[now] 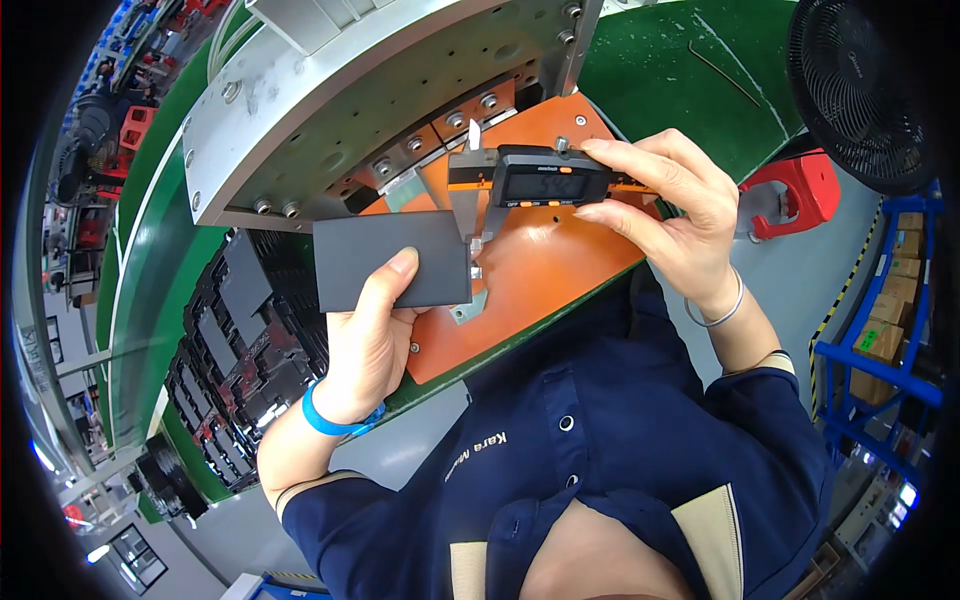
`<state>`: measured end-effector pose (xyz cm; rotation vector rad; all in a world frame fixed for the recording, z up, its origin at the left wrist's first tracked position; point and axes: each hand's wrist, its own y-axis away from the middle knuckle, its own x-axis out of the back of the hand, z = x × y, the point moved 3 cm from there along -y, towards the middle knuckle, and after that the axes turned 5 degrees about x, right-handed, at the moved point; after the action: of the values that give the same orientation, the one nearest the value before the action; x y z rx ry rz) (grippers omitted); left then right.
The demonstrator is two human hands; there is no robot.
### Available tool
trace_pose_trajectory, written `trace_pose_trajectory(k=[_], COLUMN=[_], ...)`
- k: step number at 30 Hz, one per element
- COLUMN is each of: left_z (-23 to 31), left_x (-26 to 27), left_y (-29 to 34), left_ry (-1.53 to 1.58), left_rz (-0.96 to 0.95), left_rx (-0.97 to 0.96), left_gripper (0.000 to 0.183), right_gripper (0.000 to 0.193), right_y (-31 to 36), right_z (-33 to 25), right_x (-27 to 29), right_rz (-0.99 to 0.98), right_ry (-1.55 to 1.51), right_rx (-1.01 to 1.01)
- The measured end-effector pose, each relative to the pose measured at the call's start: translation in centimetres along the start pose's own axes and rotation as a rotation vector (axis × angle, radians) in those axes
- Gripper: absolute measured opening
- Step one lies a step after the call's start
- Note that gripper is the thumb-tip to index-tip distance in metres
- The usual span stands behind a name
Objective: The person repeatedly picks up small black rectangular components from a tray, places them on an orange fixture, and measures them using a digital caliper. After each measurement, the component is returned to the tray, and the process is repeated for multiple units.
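Observation:
My left hand (372,325) grips a flat dark-grey rectangular block (392,255), thumb on its upper face and the other fingers beneath. From the block's right edge small silvery metal tabs (476,258) stick out. My right hand (675,195) holds a digital caliper (548,180) between thumb and fingers, its display facing up. The caliper's jaws (478,205) point toward me and lie at the metal tabs. Whether the jaws touch the tabs I cannot tell. Both hands are above an orange plate (540,262).
A metal press-like fixture (380,110) with bolts stands behind the plate. Black plastic parts (235,330) are stacked at the left on the green table (660,85). An L-shaped hex key (722,72) lies at the back, beside a black fan (850,90). A red stool (800,195) stands at the right.

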<state>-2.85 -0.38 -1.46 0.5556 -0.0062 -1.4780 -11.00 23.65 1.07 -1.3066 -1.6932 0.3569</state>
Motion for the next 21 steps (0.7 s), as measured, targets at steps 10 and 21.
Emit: trace_pose_trajectory(k=[10, 21], left_z=[-0.19, 0.14], left_x=[0.25, -0.16], left_y=[-0.02, -0.09], left_ry=[0.023, 0.022], left_rz=[0.031, 0.012], left_rx=[0.005, 0.0], left_gripper=[0.041, 0.041], right_gripper=[0.041, 0.042], right_y=[0.03, 0.06], right_z=[0.07, 0.06], right_x=[-0.01, -0.16], right_rz=[0.01, 0.027], right_ry=[0.029, 0.027], right_rx=[0.026, 0.031])
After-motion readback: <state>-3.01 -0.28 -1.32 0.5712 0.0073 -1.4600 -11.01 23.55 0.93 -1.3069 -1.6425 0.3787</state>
